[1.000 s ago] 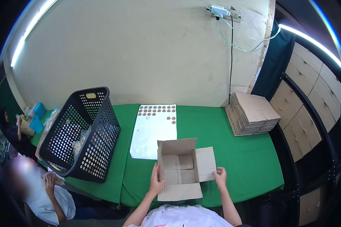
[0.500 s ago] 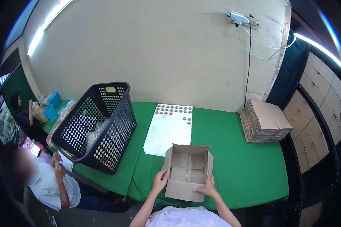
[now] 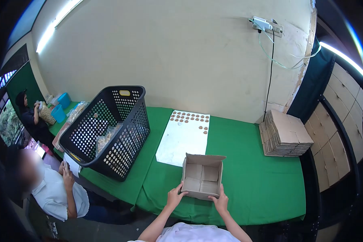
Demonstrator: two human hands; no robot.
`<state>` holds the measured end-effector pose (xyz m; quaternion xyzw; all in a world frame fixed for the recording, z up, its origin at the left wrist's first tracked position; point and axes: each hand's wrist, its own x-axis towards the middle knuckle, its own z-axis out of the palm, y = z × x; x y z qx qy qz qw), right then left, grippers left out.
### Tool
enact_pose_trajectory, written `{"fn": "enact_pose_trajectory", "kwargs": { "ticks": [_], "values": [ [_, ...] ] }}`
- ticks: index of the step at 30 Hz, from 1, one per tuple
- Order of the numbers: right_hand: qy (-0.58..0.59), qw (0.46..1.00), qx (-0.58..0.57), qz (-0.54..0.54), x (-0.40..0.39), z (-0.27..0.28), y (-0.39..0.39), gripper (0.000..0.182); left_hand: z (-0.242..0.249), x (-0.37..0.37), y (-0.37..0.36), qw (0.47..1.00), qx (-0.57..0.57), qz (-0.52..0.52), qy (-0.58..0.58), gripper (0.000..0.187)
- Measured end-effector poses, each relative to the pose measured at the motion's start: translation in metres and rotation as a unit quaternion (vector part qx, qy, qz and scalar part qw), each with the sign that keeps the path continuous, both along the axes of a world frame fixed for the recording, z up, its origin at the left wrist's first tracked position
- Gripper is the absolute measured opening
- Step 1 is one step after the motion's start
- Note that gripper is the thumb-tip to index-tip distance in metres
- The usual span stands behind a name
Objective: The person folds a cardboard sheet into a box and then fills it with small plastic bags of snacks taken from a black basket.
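Note:
An open cardboard box (image 3: 202,172) stands at the front of the green-covered table, its far flap raised. The near and side flaps no longer stick outward; exactly where they are tucked is hard to see. My left hand (image 3: 176,197) grips the box's near left corner, thumb along the near edge. At the near right corner, my right hand (image 3: 220,201) holds the box in the same way. Just behind the box lies a white sheet (image 3: 180,143) with rows of small round brown stickers along its top and right side.
A large black perforated basket (image 3: 134,139) holding clear bags stands at the left. A stack of flattened cardboard boxes (image 3: 284,131) sits at the right. A person in a white shirt (image 3: 62,195) stands at the left; another person (image 3: 30,117) holds a bag farther back.
The near flap and both side flaps, which spread outward before, are now folded out of sight. My hands have moved to the near corners, and the view has shifted slightly.

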<state>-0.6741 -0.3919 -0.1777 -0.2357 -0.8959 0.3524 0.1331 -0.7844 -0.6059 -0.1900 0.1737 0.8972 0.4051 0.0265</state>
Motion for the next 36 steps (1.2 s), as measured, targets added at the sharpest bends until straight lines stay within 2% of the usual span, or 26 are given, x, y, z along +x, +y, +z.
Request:
{"fn": "enact_pose_trajectory", "kwargs": {
  "ticks": [4,7,8,11,16,17,19,20,23,24,27,29,32,36],
  "values": [
    [0.028,0.998,0.01,0.059,0.005,0.009,0.015,0.094,-0.004,-0.002,-0.014,0.997,0.051,-0.029,0.051,0.073],
    [-0.043,0.997,0.055,0.045,-0.006,0.03,0.034,0.091,0.009,-0.003,-0.007,0.996,0.05,-0.015,0.074,0.082],
    [0.005,0.992,0.11,0.068,-0.013,0.042,0.035,0.084,0.014,-0.005,-0.001,0.996,0.047,-0.005,0.077,0.086],
    [0.056,0.971,0.185,0.144,-0.05,0.074,0.031,0.08,0.027,-0.007,0.023,0.998,-0.043,-0.02,0.05,0.092],
    [0.081,0.922,0.314,0.214,-0.135,0.051,0.044,0.08,0.016,-0.01,0.032,0.995,-0.029,-0.085,0.048,0.106],
    [0.055,0.928,0.301,0.214,-0.144,0.04,0.047,0.081,0.014,-0.01,0.029,0.995,-0.017,-0.09,0.037,0.107],
    [0.004,0.937,0.275,0.217,-0.161,0.017,0.059,0.082,0.014,-0.008,0.023,0.994,0.003,-0.106,0.018,0.107],
    [-0.032,0.937,0.278,0.211,-0.167,0.007,0.063,0.075,0.016,-0.009,0.021,0.994,0.015,-0.112,0.011,0.107],
    [-0.074,0.944,0.264,0.186,-0.181,-0.001,0.061,0.062,0.008,-0.009,0.023,0.995,0.024,-0.092,0.04,0.089],
    [-0.056,0.947,0.261,0.177,-0.184,0.001,0.061,0.037,0.005,-0.009,0.026,0.995,0.029,-0.084,0.046,0.08],
    [-0.109,0.954,0.215,0.18,-0.197,-0.002,0.073,0.02,-0.004,-0.004,0.029,0.996,0.037,-0.064,0.054,0.059],
    [-0.083,0.953,0.228,0.179,-0.2,-0.004,0.075,0.014,-0.005,-0.004,0.03,0.997,0.042,-0.049,0.05,0.049],
    [-0.046,0.953,0.244,0.175,-0.205,-0.017,0.075,0.013,-0.005,-0.006,0.03,0.998,0.052,-0.035,0.032,0.05],
    [-0.064,0.953,0.219,0.197,-0.196,-0.015,0.075,0.023,0.019,-0.001,0.024,0.998,0.003,-0.053,0.013,0.066]
  ]
}}
